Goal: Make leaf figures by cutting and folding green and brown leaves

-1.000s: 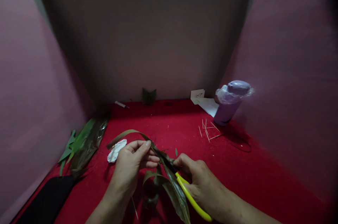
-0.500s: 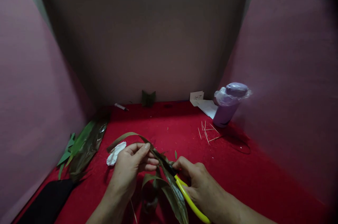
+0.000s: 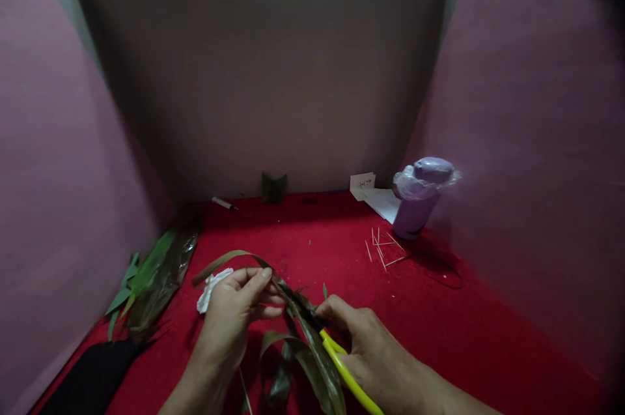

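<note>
Between the thumb and fingertips of my left hand (image 3: pixel 239 311) is a long brownish-green leaf strip (image 3: pixel 222 260), its free end curving off to the left. My right hand (image 3: pixel 371 337) is closed round a yellow-handled tool (image 3: pixel 349 376), shaped like pliers or shears. The tool's dark head lies against the leaf bundle and is mostly hidden by leaf and fingers. Broad, limp leaves (image 3: pixel 319 363) hang below and between both hands. A crumpled white tissue (image 3: pixel 209 288) lies just behind my left hand.
On the red cloth (image 3: pixel 312 252), toothpicks (image 3: pixel 385 249) lie scattered near a purple bottle (image 3: pixel 417 206) with plastic wrap. Papers (image 3: pixel 383 203), a folded leaf piece (image 3: pixel 274 187) and a syringe (image 3: pixel 223 203) are at the back. Bagged leaves (image 3: pixel 166 278) and a black item (image 3: pixel 90 376) are left.
My left hand has shifted slightly left with the leaf strip, and more of the leaf shows between the hands. The view has tilted up a little. Both grips are unchanged.
</note>
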`<state>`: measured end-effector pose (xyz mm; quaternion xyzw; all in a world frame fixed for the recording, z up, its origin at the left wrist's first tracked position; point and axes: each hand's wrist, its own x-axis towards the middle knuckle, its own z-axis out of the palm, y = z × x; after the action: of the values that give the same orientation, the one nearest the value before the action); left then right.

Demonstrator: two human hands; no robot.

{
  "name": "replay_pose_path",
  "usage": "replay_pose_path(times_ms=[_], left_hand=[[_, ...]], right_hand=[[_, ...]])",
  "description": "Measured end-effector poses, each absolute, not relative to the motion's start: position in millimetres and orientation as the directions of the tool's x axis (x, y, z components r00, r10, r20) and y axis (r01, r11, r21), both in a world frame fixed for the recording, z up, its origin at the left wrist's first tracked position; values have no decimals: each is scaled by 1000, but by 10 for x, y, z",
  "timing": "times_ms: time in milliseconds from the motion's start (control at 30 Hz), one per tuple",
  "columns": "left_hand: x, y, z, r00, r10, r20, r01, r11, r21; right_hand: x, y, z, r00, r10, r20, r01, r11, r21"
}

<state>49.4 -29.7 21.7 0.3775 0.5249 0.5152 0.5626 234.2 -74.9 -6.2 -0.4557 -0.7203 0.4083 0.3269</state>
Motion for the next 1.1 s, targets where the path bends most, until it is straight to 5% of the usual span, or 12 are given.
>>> replay_pose_path(times_ms=[1100], left_hand=[[493,-288,186,-71,974,-214,-194,197,961]], right_hand=[[2335,-748,-40,-384,910,155,367,305,-879]])
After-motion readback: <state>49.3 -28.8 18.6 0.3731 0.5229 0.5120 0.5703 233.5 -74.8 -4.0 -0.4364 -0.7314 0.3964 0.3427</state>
